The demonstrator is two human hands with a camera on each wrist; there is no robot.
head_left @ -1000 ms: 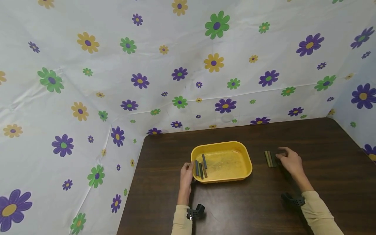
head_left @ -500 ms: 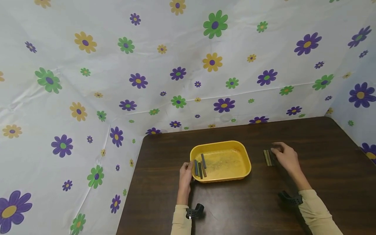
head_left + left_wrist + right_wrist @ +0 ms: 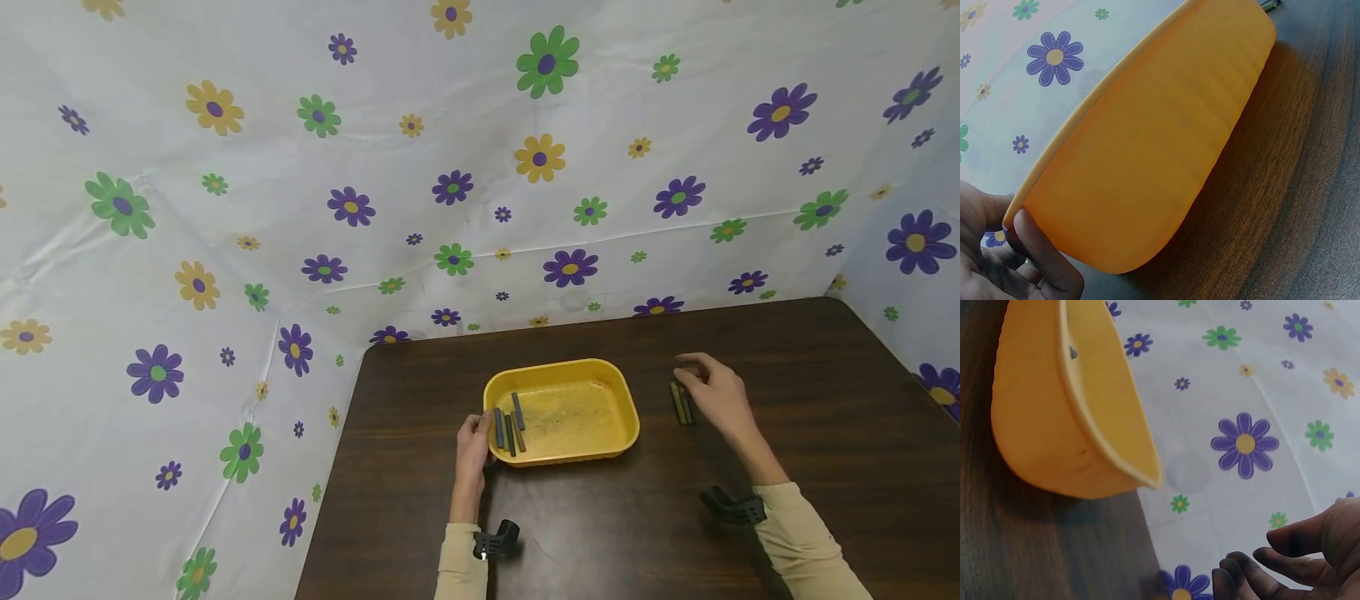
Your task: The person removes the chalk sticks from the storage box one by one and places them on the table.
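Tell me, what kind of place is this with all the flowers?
Probably an indoor corner set up for tabletop work, though I can't tell which building. Clues are the creased, flowery covering behind the brown table and the yellow tray holding thin sticks.

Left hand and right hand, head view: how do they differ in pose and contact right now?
The left hand pinches the yellow tray by its rim, while the right hand shows nothing held, thumb and fingertips apart. The left hand is at the tray's left end; the right hand is beyond its right end, beside the sticks on the table. Both arms have pale sleeves and dark wrist devices.
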